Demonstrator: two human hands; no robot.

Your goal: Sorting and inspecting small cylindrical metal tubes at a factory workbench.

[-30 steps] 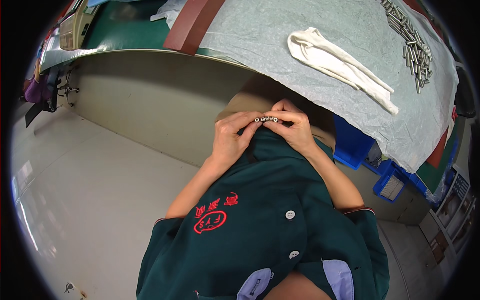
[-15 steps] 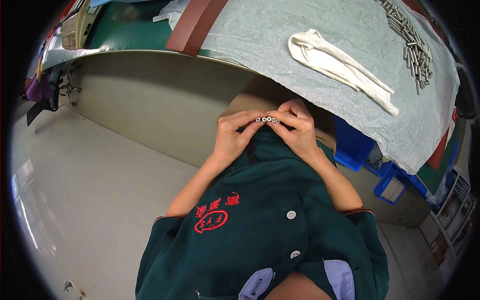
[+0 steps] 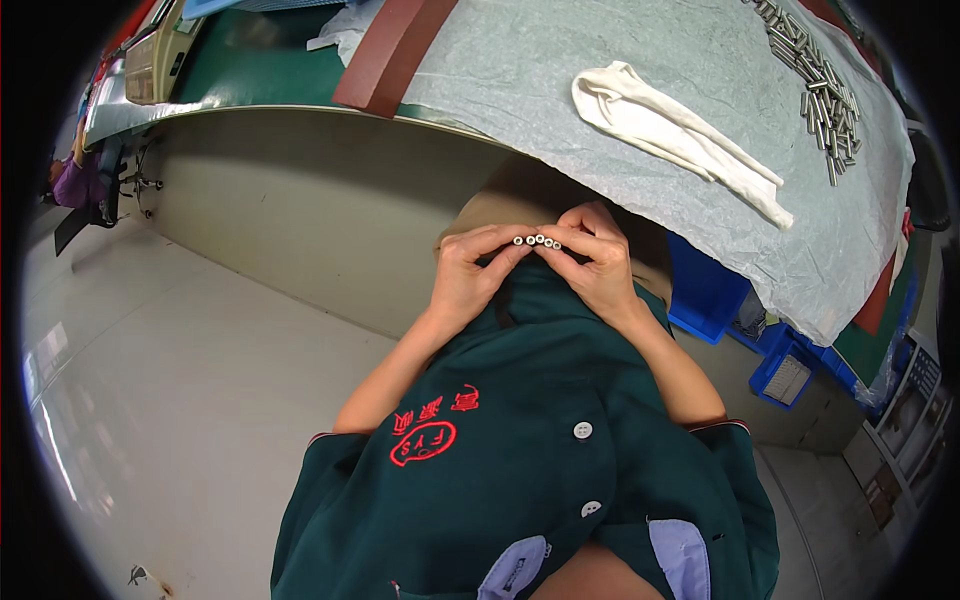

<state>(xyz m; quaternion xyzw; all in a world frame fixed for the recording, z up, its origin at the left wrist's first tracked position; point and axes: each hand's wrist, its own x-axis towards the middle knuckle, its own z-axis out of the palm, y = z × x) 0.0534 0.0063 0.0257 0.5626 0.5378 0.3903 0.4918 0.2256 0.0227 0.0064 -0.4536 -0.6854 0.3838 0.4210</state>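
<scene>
Between my two hands, over my lap, several small metal pins [image 3: 540, 240] sit side by side in a row, their round ends with dark centres facing up toward me. My left hand [image 3: 470, 262] pinches the left end of the row between thumb and fingers. The right end is gripped the same way by my right hand [image 3: 597, 258]. The length of the pins is hidden behind the fingers. Beyond my right hand a crumpled white cloth [image 3: 680, 140] lies on the paper-covered table. Farther right is a loose pile of similar metal pins [image 3: 825, 105].
White paper [image 3: 520, 70] covers the table's right part, hanging over its edge. A brown-red bar [image 3: 395, 55] lies across the green tabletop [image 3: 250, 60]. Blue bins [image 3: 705, 290] stand below the table on the right. At far left, a person in purple [image 3: 75, 185] is partly visible.
The row of pins has shifted from nearly straight to a slight arch between my fingers. Both hands stay in almost the same place; the table view has moved slightly.
</scene>
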